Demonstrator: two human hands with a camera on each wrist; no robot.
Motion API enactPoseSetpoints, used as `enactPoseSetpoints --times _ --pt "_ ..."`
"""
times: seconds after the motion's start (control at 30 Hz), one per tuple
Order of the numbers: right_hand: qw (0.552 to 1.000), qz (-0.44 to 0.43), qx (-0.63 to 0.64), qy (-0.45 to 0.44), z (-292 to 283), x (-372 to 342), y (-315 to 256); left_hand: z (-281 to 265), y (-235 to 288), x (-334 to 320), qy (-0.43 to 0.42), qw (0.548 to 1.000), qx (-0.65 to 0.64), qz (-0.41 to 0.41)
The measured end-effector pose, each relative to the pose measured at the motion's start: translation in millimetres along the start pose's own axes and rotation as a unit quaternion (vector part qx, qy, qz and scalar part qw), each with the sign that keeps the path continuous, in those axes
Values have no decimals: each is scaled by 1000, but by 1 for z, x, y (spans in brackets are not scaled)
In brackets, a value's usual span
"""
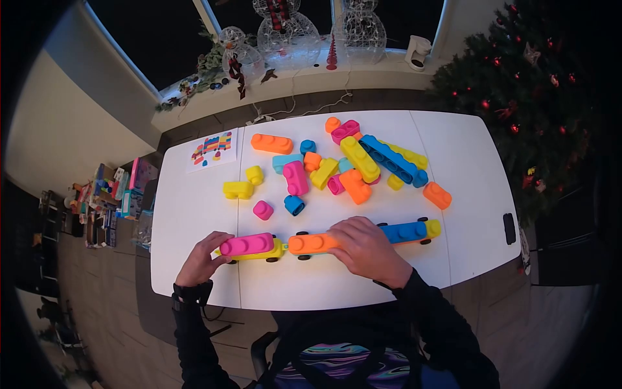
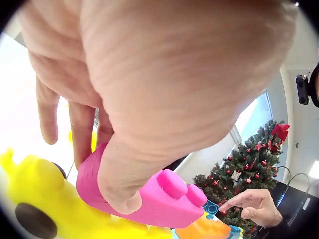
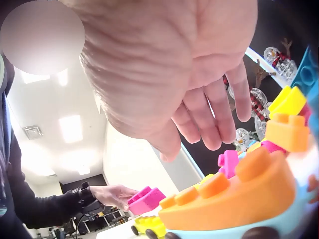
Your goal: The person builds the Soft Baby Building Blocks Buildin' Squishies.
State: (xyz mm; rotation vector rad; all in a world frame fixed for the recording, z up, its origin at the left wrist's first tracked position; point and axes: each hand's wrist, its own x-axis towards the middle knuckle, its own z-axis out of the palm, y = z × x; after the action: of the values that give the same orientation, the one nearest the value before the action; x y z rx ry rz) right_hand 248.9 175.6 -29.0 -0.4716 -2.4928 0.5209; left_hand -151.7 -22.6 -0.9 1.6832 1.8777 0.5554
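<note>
My left hand (image 1: pixel 199 262) pinches a long pink block (image 1: pixel 247 244) between thumb and fingers. The block lies along the top of a yellow wheeled base (image 2: pixel 40 186), whose bumps show just under it in the left wrist view. To its right, a long orange block (image 3: pixel 229 196) sits on a light blue wheeled base (image 3: pixel 239 234). Over that orange block's right end hovers my right hand (image 1: pixel 369 253), its fingers loosely extended and gripping nothing in the right wrist view. Farther right, a blue block (image 1: pixel 405 232) tops another wheeled base, partly hidden by the right hand.
Loose blocks lie beyond the wheeled row, among them a pink block (image 1: pixel 295 178), a long blue block (image 1: pixel 392 160) and an orange block (image 1: pixel 437 195). A picture sheet (image 1: pixel 212 151) lies at the table's (image 1: pixel 194 194) back left. A dark phone-like object (image 1: pixel 510 229) is near the right edge.
</note>
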Motion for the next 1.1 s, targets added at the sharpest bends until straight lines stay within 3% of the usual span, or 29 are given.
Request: enactPoseSetpoints --times 0.27,0.4,1.1 --pt "992 -75 64 -84 64 28 -33 6 -3 2 -18 1000 7 -10" --pt "990 -95 76 -72 87 38 -38 11 -7 3 -20 1000 -6 -9" --pt "986 -102 26 -129 110 38 -35 14 -8 8 -48 998 31 16"
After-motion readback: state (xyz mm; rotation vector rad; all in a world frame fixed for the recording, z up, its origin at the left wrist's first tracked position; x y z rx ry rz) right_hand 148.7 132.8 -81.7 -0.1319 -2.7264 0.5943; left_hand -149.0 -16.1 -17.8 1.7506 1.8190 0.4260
